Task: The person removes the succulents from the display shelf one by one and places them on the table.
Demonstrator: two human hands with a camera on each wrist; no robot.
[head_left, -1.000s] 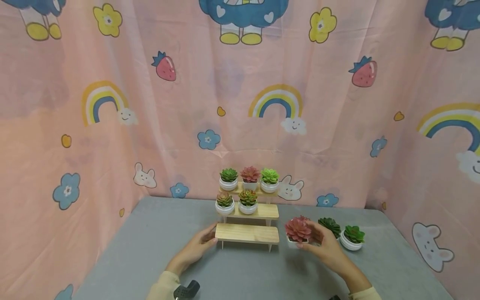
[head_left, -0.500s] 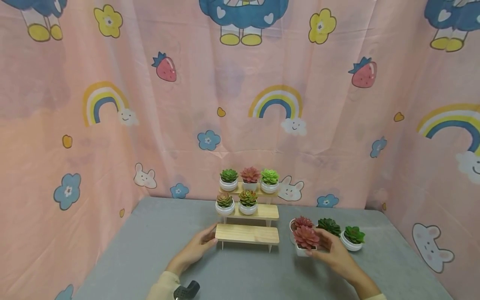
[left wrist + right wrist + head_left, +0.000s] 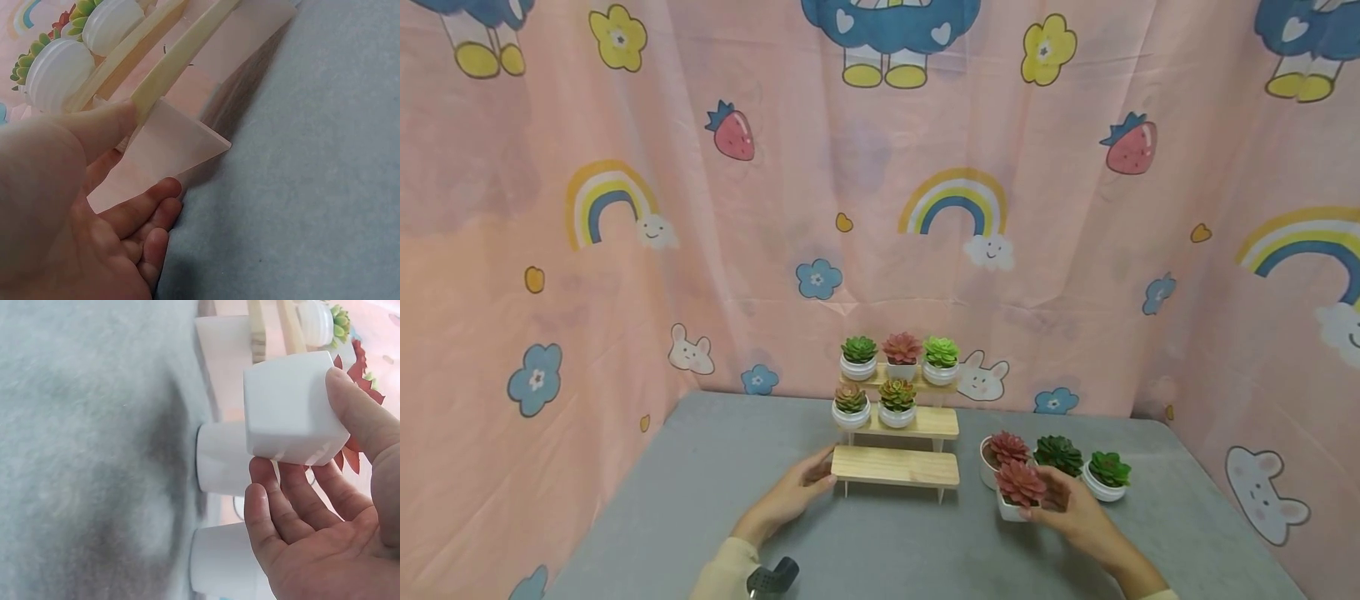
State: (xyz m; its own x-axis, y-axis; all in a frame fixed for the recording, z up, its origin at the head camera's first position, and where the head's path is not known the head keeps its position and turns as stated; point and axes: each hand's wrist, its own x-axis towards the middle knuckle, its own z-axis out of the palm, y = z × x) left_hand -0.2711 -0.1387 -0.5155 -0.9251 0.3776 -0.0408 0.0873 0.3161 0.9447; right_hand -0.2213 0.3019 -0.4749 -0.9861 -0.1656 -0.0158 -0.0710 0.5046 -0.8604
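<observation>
My right hand (image 3: 1078, 508) pinches a red potted succulent (image 3: 1021, 483) by its square white pot (image 3: 290, 409), thumb on one side and fingers on the other. In the right wrist view the pot hangs clear of the table. My left hand (image 3: 790, 498) holds the left end of the lowest step of a three-step wooden stand (image 3: 895, 467). Its thumb lies on the board's end, while the other fingers sit by the clear side support (image 3: 178, 140). Three succulents, with a red one (image 3: 902, 350) in the middle, line the top step; two stand on the middle step.
Right of the stand, another red succulent (image 3: 1007, 448) in a white pot sits just behind the held one. Beside it are a dark green succulent (image 3: 1058, 454) and a brighter green succulent (image 3: 1107, 471) on the grey table (image 3: 700, 450). A patterned pink curtain (image 3: 737, 250) hangs behind.
My right hand has drawn the red succulent to the right and toward me, uncovering more of the other red succulent behind. The left hand stays at the stand.
</observation>
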